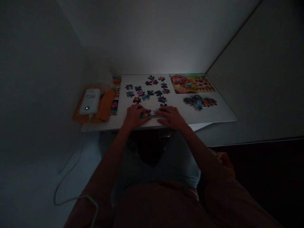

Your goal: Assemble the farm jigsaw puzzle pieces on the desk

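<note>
Near the front edge of the white table, a short strip of joined jigsaw puzzle pieces point(152, 113) lies flat between my hands. My left hand point(136, 116) grips its left end, with thumb and fingertips on the pieces. At the right end, my right hand point(171, 116) holds the strip the same way, thumb below and fingers above. Part of the strip is hidden under the fingers. Just beyond the hands, several loose puzzle pieces point(150, 92) are spread over the table. One loose piece point(163, 105) sits right above my right fingers.
A heap of puzzle pieces point(199, 102) lies on the right, below a farm picture point(191, 83). At the left, a white power bank point(90, 101) with a cable point(80, 152) rests on an orange envelope point(105, 106). Picture cards point(114, 107) stand beside it. Walls enclose the table point(128, 122).
</note>
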Demonstrator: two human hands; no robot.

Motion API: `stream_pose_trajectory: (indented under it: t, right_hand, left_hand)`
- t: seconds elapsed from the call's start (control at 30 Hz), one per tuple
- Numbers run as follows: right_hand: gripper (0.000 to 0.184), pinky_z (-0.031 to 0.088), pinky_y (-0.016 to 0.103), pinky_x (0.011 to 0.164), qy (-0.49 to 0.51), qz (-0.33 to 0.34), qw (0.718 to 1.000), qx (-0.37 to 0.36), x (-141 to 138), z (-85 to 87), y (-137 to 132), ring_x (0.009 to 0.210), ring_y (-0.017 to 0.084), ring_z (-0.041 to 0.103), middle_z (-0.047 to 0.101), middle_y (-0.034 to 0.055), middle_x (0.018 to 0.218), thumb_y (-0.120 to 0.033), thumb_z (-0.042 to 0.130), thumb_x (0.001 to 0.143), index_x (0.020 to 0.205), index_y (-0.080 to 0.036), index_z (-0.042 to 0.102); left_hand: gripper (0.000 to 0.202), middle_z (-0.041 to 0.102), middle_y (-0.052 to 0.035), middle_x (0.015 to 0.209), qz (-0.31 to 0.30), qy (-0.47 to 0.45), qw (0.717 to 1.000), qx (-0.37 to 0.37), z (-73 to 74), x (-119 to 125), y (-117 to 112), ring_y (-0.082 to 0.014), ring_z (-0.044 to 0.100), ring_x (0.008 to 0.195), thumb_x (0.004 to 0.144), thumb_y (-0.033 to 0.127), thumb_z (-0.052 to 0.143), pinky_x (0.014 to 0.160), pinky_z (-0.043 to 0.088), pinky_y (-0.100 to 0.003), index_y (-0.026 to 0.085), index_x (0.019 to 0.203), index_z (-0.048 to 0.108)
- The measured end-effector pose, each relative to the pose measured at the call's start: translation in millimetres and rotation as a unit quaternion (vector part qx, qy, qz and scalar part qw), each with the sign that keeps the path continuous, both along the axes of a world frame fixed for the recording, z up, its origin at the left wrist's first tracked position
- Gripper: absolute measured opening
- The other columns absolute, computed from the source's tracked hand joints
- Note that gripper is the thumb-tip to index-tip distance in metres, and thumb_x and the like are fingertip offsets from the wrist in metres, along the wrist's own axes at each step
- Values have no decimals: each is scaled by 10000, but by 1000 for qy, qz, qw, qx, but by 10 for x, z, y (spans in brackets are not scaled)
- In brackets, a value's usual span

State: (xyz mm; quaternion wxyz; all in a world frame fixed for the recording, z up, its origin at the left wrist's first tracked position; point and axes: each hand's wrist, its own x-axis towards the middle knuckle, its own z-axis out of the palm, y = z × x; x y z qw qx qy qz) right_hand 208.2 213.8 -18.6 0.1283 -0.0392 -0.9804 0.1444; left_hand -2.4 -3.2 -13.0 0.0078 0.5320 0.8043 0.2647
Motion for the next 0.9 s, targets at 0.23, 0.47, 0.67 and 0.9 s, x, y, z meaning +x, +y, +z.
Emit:
stream_pose_trajectory:
  t: [0.23, 0.47, 0.67, 0.9]
  right_hand:
    - [538, 445, 618, 1251, -3, 5, 1000, 23, -5, -29, 5, 1544, 405, 567, 638, 95, 1700, -625, 593, 1176, 1665, -421, 689]
    - [530, 465, 603, 1221, -12, -3, 998, 62, -8, -32, -12, 1520, 403, 573, 626, 104, 1710, -603, 580, 1191, 1674, -410, 680]
    - [529, 474, 587, 1216, 7, 15, 997, 81, 7, -60, -8, 1500, 384, 594, 640, 101, 1698, -597, 571, 1203, 1683, -397, 669]
    - [472, 482, 600, 1183, 17, -8, 999, 48, 8, -82, 7, 1464, 402, 600, 665, 93, 1649, -596, 639, 1173, 1597, -423, 751]
  left_hand:
    - [414, 712, -108, 1381, 6, -10, 1000, 2, 16, 20, -6, -362, 621, 1363, 1000, 535, 885, 1210, 437, -552, 312, 1348, 850]
    - [408, 744, -112, 1353, 19, -5, 1000, 3, -5, -15, -26, -363, 646, 1347, 974, 493, 923, 1183, 458, -537, 285, 1318, 850]
    - [393, 739, -99, 1356, 12, -7, 1000, -9, 11, -29, -48, -371, 634, 1340, 956, 497, 942, 1192, 451, -554, 310, 1293, 866]
    - [417, 758, -97, 1358, 24, -12, 1000, -12, 23, -14, -49, -364, 636, 1349, 951, 503, 947, 1201, 409, -551, 290, 1295, 844]
